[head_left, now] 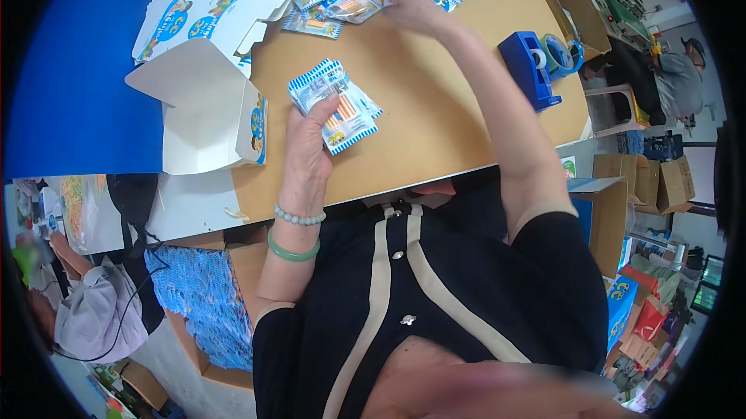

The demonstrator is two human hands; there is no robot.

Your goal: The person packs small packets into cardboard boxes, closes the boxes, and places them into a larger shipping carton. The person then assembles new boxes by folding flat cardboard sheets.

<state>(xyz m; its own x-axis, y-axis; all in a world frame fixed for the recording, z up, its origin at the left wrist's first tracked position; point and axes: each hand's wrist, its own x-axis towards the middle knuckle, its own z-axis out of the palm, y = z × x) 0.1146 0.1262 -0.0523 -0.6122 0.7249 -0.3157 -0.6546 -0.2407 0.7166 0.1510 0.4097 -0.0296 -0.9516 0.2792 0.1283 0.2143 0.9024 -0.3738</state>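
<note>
My left hand is closed around a few small blue-and-white packets with striped ends, thumb on top. Orange and pale sticks show through the front packet. Over a loose pile of similar packets at the far side of the table, my right hand stretches out. Its fingers look extended and slightly blurred, with nothing visible in them. Whether the fingertips touch the pile cannot be made out. Left of my left hand stands a white box with its lid flap up, its inside showing.
Flat printed cartons are stacked at the far left, beside a blue panel. A blue tape dispenser and tape rolls sit at the table's right. Below the edge, a cardboard box holds blue packets. Other people sit on both sides.
</note>
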